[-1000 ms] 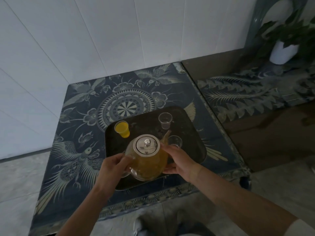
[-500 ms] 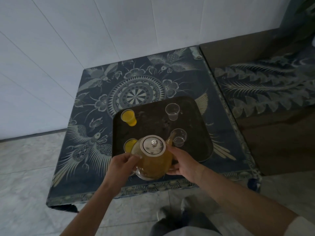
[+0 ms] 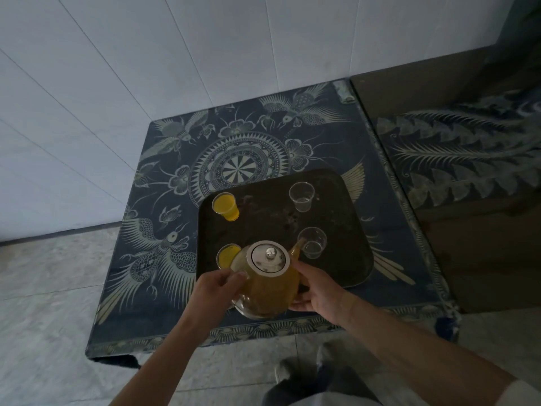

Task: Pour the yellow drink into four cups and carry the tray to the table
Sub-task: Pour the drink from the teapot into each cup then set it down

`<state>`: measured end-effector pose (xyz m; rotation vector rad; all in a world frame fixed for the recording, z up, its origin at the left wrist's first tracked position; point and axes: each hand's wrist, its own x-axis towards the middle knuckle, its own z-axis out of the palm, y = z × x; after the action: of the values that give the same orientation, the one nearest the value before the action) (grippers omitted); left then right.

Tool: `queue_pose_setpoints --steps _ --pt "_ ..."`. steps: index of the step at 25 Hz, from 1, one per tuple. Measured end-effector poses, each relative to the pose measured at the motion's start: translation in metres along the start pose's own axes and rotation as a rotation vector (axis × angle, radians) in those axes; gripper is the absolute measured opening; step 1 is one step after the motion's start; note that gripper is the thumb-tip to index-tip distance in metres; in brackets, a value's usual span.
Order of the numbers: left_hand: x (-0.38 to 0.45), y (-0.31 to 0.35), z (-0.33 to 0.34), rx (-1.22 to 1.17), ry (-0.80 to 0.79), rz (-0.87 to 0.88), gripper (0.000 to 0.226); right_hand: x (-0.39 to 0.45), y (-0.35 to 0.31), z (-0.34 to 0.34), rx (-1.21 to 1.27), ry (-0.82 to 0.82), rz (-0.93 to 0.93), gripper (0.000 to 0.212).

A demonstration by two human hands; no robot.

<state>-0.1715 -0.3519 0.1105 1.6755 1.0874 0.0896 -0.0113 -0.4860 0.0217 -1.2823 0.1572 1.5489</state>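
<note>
1. A glass teapot (image 3: pixel 268 291), full of yellow drink, hangs over the near edge of a dark tray (image 3: pixel 345 218).
2. The tray lies on a blue patterned surface (image 3: pixel 164 291) set against a white tiled wall (image 3: pixel 146 68).
3. The left hand (image 3: pixel 215 291) grips the teapot's left side, where its handle would be; its fingers (image 3: pixel 234 276) are curled, and the handle itself is hidden under them.
4. The right hand (image 3: pixel 317 291) cups the teapot's right side, thumb on top and fingers curled under the body.
5. A metal lid (image 3: pixel 269 257) with a small knob sits on the teapot.
6. The spout (image 3: pixel 295 250) points to the far right and its tip reaches the rim of the near right cup (image 3: pixel 312 243).
7. That cup is clear; I cannot tell whether drink is running into it.
8. The far right cup (image 3: pixel 301 196) is clear and holds no yellow drink.
9. The far left cup (image 3: pixel 225 206) is filled with yellow drink.
10. The near left cup (image 3: pixel 227 254) also holds yellow drink and is partly hidden behind the teapot.
11. The four cups stand apart from each other near the corners of the tray.
12. A second patterned surface (image 3: pixel 468 156) adjoins on the right.
13. Pale floor tiles (image 3: pixel 44 303) lie below, with a shoe (image 3: pixel 285 372) near the bottom edge.
</note>
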Motion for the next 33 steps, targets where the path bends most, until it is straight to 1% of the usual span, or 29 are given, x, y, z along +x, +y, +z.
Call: queue_pose_setpoints --steps 7,12,17,27,33 --pt "0.006 0.012 -0.001 0.096 0.007 0.024 0.036 0.003 -0.003 0.001 0.062 -0.053 -0.005 0.062" --pt "0.011 0.016 -0.006 0.121 -0.004 -0.008 0.035 0.005 -0.002 0.004 0.087 -0.081 -0.003 0.072" --pt "0.014 0.018 -0.008 0.126 -0.022 0.003 0.034 0.007 0.002 0.004 0.125 -0.099 -0.006 0.056" --pt "0.019 0.024 -0.006 0.171 -0.028 -0.011 0.037 0.01 0.004 -0.001 0.143 -0.107 -0.004 0.059" --pt "0.018 0.029 -0.006 0.208 -0.031 -0.012 0.032 0.011 0.004 0.0 0.151 -0.105 0.001 0.055"
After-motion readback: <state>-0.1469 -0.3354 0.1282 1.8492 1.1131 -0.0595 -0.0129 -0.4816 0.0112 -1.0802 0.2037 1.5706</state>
